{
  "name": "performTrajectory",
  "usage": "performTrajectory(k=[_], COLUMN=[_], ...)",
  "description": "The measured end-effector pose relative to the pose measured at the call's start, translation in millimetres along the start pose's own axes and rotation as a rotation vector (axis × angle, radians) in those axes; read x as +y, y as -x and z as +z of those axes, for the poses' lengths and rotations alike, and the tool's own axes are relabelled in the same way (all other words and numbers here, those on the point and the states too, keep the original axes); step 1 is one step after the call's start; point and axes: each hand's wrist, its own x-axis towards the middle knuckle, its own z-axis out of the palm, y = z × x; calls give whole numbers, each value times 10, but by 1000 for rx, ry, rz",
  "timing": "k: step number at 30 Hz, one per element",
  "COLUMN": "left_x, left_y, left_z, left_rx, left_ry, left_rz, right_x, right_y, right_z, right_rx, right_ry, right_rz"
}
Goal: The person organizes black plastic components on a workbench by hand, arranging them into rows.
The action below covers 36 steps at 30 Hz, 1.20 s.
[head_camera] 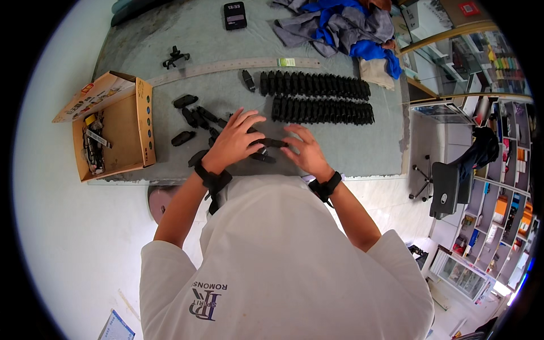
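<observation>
Near the front edge of the grey table, a small black plastic part [275, 143] lies between my two hands. My left hand [238, 138] has its thumb and fingertips at the part's left end, above other loose black parts. At its right end are the thumb and fingers of my right hand [304, 148]. Loose black parts [183, 138] lie scattered left of my hands. Beyond my right hand, similar parts stand side by side in an upper row [314, 85] and a lower row [323, 110]. One single part [248, 80] lies left of the upper row.
An open cardboard box [146, 123] holding cables stands at the table's left. A long ruler [238, 64] lies behind the rows. Farther back are a black clamp-like holder [175, 57], a black device with a display [234, 16] and heaped grey and blue cloths [335, 25]. An office chair [450, 191] stands right.
</observation>
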Motion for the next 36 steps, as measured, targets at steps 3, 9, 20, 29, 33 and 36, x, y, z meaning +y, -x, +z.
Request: performTrajectory(k=[3, 9, 20, 29, 33, 36], left_x=[0, -28, -78, -39, -4, 14], left_y=[9, 31, -147, -290, -319, -325], left_z=[-16, -32, 19, 128, 143, 148], left_rx=[12, 0, 32, -2, 1, -4], left_ry=[16, 42, -1, -16, -15, -7], left_rz=[7, 10, 1, -2, -1, 0], right_x=[-10, -49, -94, -69, -68, -89], right_y=[-12, -24, -39, -5, -3, -11], right_z=[4, 5, 33, 22, -2, -21], right_rx=[4, -1, -12, 20, 17, 21], right_ry=[-2, 6, -21, 25, 19, 6], right_rz=[12, 11, -24, 6, 0, -3])
